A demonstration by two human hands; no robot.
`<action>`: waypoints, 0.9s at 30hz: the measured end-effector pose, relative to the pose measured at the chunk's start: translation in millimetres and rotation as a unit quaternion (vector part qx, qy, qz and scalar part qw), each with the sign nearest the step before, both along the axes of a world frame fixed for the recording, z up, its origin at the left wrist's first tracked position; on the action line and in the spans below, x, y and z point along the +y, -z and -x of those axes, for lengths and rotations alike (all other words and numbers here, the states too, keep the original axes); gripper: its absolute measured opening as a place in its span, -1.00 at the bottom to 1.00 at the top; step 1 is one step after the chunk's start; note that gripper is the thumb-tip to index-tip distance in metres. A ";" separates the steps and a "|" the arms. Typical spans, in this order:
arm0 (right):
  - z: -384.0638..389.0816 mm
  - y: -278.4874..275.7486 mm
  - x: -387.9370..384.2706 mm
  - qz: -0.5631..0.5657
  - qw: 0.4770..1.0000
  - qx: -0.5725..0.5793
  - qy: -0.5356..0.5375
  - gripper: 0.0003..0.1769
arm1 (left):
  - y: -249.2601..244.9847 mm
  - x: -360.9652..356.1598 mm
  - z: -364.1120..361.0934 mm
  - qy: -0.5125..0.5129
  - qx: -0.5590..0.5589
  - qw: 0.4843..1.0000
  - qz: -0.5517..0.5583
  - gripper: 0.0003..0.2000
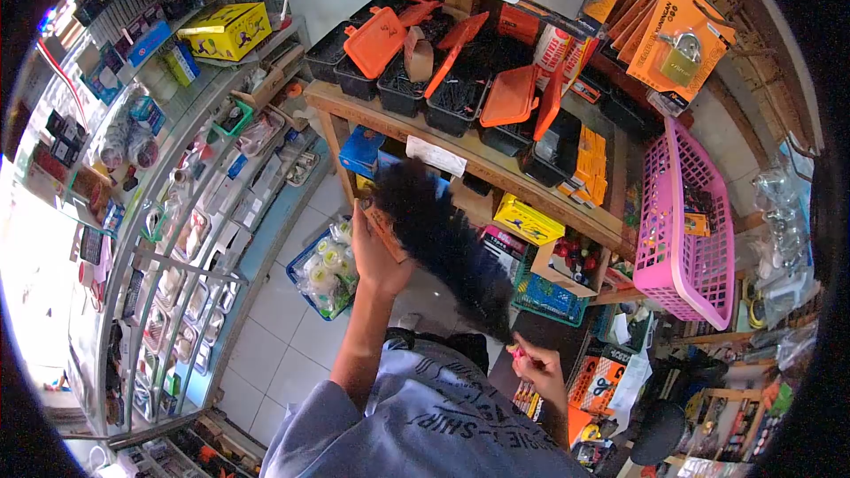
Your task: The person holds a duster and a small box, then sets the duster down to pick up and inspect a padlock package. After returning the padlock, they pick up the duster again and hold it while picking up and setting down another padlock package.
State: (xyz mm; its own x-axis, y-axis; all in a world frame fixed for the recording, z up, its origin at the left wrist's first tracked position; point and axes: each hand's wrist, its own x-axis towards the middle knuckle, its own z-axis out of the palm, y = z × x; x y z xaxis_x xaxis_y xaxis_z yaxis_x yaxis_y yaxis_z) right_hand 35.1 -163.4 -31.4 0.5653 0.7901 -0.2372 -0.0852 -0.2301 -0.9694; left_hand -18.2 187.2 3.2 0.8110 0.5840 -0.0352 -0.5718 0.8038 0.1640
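Observation:
In front of my body, my left hand [381, 252] is closed round a small brown and orange box [384, 228], held up near the wooden shelf. A dark feathery duster [452, 243] stretches diagonally between my two hands, its upper end beside the box. My right hand [538, 367] is lower right, fingers wrapped round the duster's reddish handle [516, 351]. Behind the duster's top, a blue box [362, 150] and a white label [436, 156] show under the shelf.
Black bins with orange lids [374, 42] line the wooden shelf [478, 146]. A pink basket [651, 239] hangs at the right. Glass display shelves [190, 186] stand at the left. A blue basket [305, 292] of packets sits on the tiled floor.

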 end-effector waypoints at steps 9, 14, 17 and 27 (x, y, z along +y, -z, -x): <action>2.3 -9.5 33.4 0.018 0.998 0.054 0.021 -0.49 | 9.3 -24.1 -0.3 0.084 0.082 0.993 -0.011 -0.39; 0.2 21.2 31.5 -0.034 0.994 0.104 -0.006 -0.51 | 4.7 -7.2 -1.9 0.039 0.022 0.999 0.001 -0.41; -2.9 34.1 12.8 0.002 0.992 0.118 -0.047 -0.51 | 2.7 15.2 6.0 -0.013 0.009 1.000 0.021 -0.41; 2.4 30.8 47.2 -0.041 0.993 0.112 -0.029 -0.46 | 51.4 -34.3 -10.2 0.133 -0.069 0.988 0.028 -0.46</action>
State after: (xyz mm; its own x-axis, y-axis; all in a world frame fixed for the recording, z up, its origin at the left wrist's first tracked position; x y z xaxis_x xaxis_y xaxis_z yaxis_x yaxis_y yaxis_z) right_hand 32.6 -116.2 -62.1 0.4590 0.8413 -0.2856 -0.2888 -0.1628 -0.9435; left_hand -8.0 152.9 -48.2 0.9346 0.3506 0.0596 -0.3536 0.9341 0.0501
